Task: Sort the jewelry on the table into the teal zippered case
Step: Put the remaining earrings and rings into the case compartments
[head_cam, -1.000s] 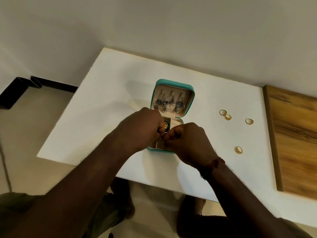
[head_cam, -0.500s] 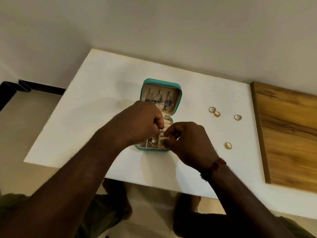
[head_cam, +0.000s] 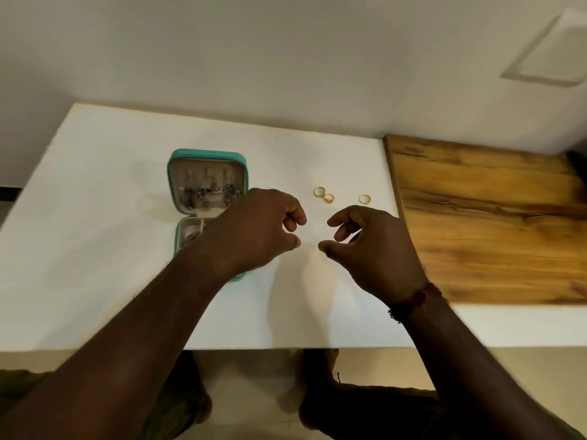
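Observation:
The teal zippered case [head_cam: 206, 154] lies open on the white table [head_cam: 95, 217], its lid holding several blue-stone earrings [head_cam: 209, 192]. Three gold rings lie to its right: two touching [head_cam: 324, 195] and a single one [head_cam: 365, 199]. My left hand [head_cam: 254, 230] hovers over the case's right edge, fingers curled, nothing visible in it. My right hand [head_cam: 371, 246] hovers just right of it, below the rings, fingers apart and empty. A fourth ring seen earlier is hidden, likely under my right hand.
A wooden board [head_cam: 486, 223] covers the table's right part. The wall runs along the table's far edge. My knees show below the table's near edge [head_cam: 254, 349].
Both hands have left the case's lower tray and moved right, away from each other. The view has shifted, so the case now sits further left.

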